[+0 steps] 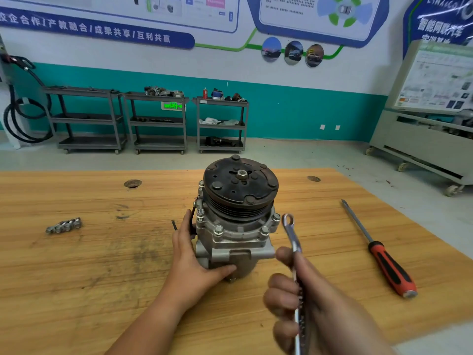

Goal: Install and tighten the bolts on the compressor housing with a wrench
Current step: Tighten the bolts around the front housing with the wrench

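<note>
A silver compressor (234,239) stands upright on the wooden table (89,265), its dark pulley (240,187) facing up. Several bolts (218,229) sit in the housing flange below the pulley. My left hand (194,257) wraps around the compressor's left side, thumb across its front. My right hand (302,298) grips a shiny ring wrench (291,234) by its shaft. The wrench's ring end hovers just right of the flange, close to a bolt (276,217) but apart from it.
A row of loose bolts (64,225) lies at the table's left. A red-and-black screwdriver (381,252) lies at the right. Two round holes (132,183) mark the table's far side. Grey shelf carts (156,121) line the far wall.
</note>
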A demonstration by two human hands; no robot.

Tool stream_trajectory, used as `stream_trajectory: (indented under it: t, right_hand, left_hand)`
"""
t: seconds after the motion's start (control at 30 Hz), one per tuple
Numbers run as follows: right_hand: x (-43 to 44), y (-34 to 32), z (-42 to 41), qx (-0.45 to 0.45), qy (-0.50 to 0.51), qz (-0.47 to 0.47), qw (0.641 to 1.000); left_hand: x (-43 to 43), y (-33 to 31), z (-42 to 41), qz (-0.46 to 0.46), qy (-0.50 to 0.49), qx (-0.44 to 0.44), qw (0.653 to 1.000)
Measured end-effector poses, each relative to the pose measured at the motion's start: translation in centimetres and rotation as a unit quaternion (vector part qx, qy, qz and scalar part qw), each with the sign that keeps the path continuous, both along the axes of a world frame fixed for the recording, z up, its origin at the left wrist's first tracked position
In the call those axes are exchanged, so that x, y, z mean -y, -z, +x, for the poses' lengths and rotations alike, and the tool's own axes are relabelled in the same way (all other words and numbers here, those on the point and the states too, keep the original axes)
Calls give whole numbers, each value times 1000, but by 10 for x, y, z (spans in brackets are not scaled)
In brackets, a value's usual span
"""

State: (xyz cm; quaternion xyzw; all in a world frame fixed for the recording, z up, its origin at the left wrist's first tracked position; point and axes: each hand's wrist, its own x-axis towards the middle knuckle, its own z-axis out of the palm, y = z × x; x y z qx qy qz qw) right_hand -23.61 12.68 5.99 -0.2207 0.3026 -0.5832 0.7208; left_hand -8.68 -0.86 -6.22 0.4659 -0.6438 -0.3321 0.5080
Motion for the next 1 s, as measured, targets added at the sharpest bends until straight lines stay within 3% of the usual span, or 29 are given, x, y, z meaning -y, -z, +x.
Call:
stream_trajectory:
  t: [0.13, 0.23, 0.3, 0.33, 0.43, 0.47, 0.6, 0.67, 1.0]
  right_hand:
    - [20, -1, -51, -231, 23, 26, 972]
    - [44, -11, -89, -442, -5, -7, 897]
    - [61, -22, -110, -574, -24, -64, 816]
    - [68, -29, -115, -644, -33, -99, 758]
    - [85, -46, -124, -827, -63, -190, 525]
    - [89, -51, -123, -856, -82, -193, 473]
    - [101, -62, -114, -910, -134, -205, 333]
    - [106, -66, -111, -918, -148, -217, 296]
    - [136, -73, -99, -916, -211, -291, 177]
  left_hand:
    - [1, -5, 5, 19, 30, -38, 999]
    - [-1, -9, 6, 12, 29, -34, 999]
    - [-3, -10, 6, -1, 27, -33, 999]
    - [-4, -10, 6, -10, 27, -37, 999]
    - [-6, -13, 5, -36, 30, -55, 997]
    - [-7, -13, 4, -40, 32, -59, 997]
    - [-7, -12, 2, -41, 31, -56, 997]
    - [-7, -11, 3, -43, 26, -54, 997]
    - [-6, -10, 4, -52, 16, -45, 997]
